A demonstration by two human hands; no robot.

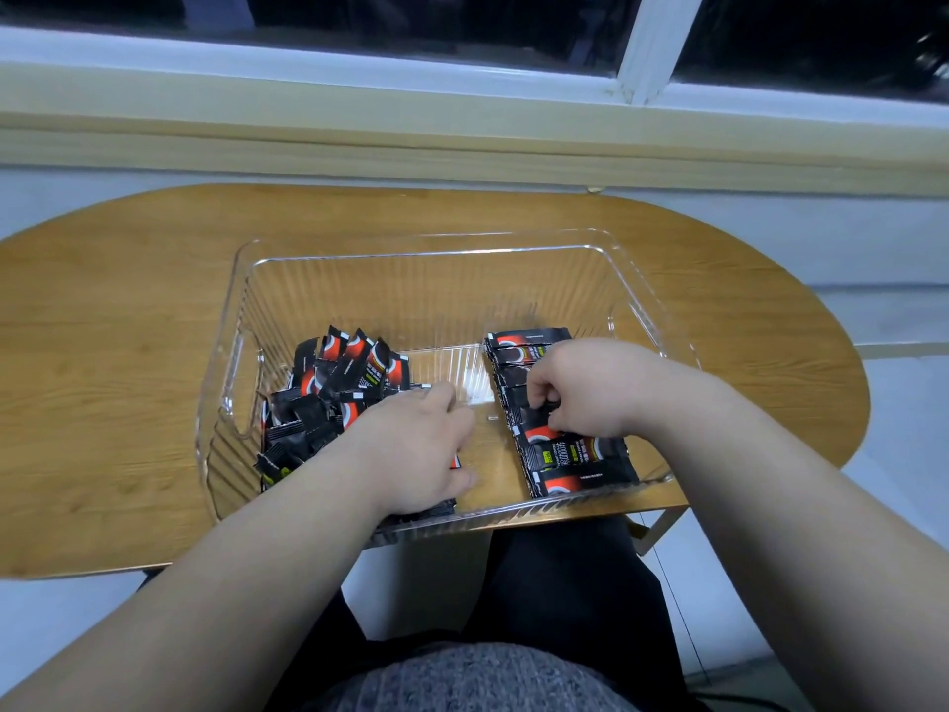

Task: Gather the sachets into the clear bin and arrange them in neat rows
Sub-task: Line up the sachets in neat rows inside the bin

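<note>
Clear bin: you have the clear bin (411, 247) on the wooden tabletop (113, 352), its near wall right at the tabletop's front edge, over your lap.
Left part of the bin: a loose pile of sachets (328, 388), black with red and white marks, lies jumbled against the left wall. Some stand tilted on edge, others lie flat.
Right part of the bin: a row of sachets (570, 457) runs from the near wall toward the far side, overlapping like shingles, all turned the same way.
Middle of the bin: a bare strip of floor separates the pile from the row.
Left hand: your left hand (416, 444) reaches into the bin palm down, over the near right edge of the pile, with a sachet's red corner showing under it. You cannot tell whether it grips anything.
Right hand: your right hand (585, 388) sits on the middle of the row, fingers curled down and pinching the sachets there.
</note>
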